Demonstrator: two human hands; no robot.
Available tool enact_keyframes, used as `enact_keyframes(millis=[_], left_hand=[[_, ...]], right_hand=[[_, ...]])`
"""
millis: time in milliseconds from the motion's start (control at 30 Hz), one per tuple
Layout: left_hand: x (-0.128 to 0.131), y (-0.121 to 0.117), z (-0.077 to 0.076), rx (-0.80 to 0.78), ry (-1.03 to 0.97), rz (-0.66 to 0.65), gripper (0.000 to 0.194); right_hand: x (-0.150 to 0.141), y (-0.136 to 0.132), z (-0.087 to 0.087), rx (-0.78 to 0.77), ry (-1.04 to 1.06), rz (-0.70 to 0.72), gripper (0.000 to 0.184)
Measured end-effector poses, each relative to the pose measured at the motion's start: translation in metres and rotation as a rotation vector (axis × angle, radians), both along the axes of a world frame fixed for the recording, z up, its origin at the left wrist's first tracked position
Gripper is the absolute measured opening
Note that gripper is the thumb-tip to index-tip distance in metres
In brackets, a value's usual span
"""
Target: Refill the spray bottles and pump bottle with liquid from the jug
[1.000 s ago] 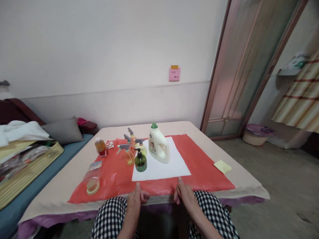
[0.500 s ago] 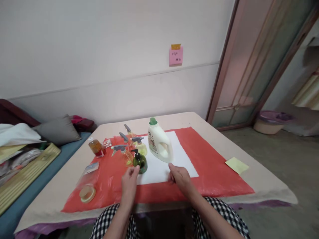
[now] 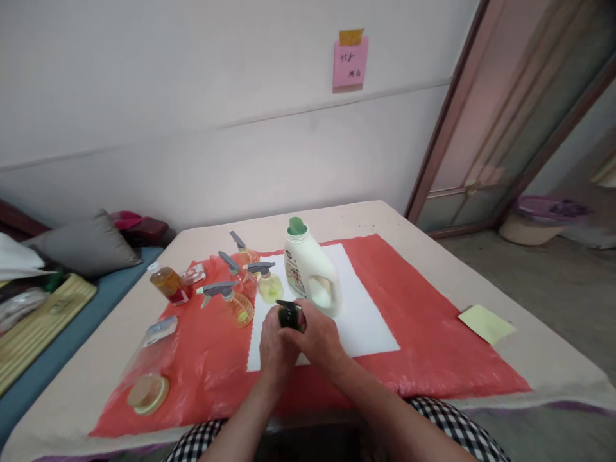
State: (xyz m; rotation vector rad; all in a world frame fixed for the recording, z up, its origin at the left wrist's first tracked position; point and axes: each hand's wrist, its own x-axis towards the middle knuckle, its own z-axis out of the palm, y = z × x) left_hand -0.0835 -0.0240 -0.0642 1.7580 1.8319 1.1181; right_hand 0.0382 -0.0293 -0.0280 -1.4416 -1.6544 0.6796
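Observation:
Both hands are closed round a dark green pump bottle with a black pump head, over the near part of a white sheet. My left hand wraps its left side and my right hand its right side and upper part. Most of the bottle's body is hidden by my fingers. Just behind my hands stands a big cream detergent jug with a green cap. To the left are a yellowish spray bottle and a clear ribbed spray bottle, both with grey trigger heads.
Two more spray bottles stand farther back. At the left are an amber bottle, a small packet and a round lidded container. Red plastic sheeting covers the table. A yellow paper lies at the right.
My hands, apart before, have come together round the pump bottle. The bottle has moved right, away from its place beside the spray bottles. The camera view has tilted downward.

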Motion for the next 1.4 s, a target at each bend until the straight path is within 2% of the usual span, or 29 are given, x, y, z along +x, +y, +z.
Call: enact_keyframes(millis=[100,200,300,400,467,533,667,767,833,900,967,1033,1200,1300,1400], left_hand=[[0.013,-0.006,0.006,0.006,0.026,-0.106,0.023],[0.011,-0.006,0.009,0.031,0.130,-0.207,0.039],[-0.007,0.002,0.012,-0.047,0.220,-0.266,0.052],[-0.029,0.014,0.019,-0.094,0.154,-0.110,0.061],[-0.039,0.021,0.026,-0.108,0.059,0.031,0.066],[-0.043,0.025,0.032,-0.130,-0.023,0.116,0.070],[-0.038,0.026,0.036,-0.131,-0.060,0.111,0.070],[-0.036,0.026,0.035,-0.127,-0.067,0.117,0.070],[-0.037,0.026,0.035,-0.117,-0.089,0.144,0.070],[-0.039,0.027,0.035,-0.115,-0.121,0.162,0.070],[-0.040,0.027,0.036,-0.117,-0.153,0.156,0.070],[-0.038,0.027,0.035,-0.102,-0.165,0.136,0.070],[-0.028,0.027,0.030,-0.016,-0.161,0.076,0.068],[-0.022,0.029,0.025,0.004,-0.171,0.052,0.065],[-0.017,0.030,0.018,-0.025,-0.180,0.045,0.066]], right_hand=[[0.007,-0.001,0.002,0.065,-0.088,-0.028,0.025],[0.021,0.004,0.005,0.098,-0.086,-0.041,0.022],[0.048,0.012,0.007,0.111,-0.051,-0.132,0.029],[0.076,0.020,0.009,0.139,-0.068,-0.231,0.039],[0.081,0.020,0.007,0.147,-0.123,-0.195,0.038],[0.070,0.015,0.001,0.139,-0.211,-0.074,0.030],[0.023,-0.004,-0.023,0.079,-0.400,0.205,0.007],[0.000,-0.013,-0.042,0.009,-0.442,0.303,0.016],[-0.001,-0.012,-0.050,-0.024,-0.412,0.318,0.019],[0.006,-0.005,-0.053,-0.042,-0.338,0.271,0.032],[0.014,0.005,-0.055,-0.048,-0.231,0.146,0.051],[0.016,0.013,-0.056,-0.043,-0.119,-0.004,0.060],[-0.002,0.027,-0.058,0.006,0.113,-0.239,0.086],[-0.010,0.046,-0.052,0.031,0.193,-0.348,0.089],[-0.006,0.076,-0.040,0.042,0.234,-0.406,0.081]])
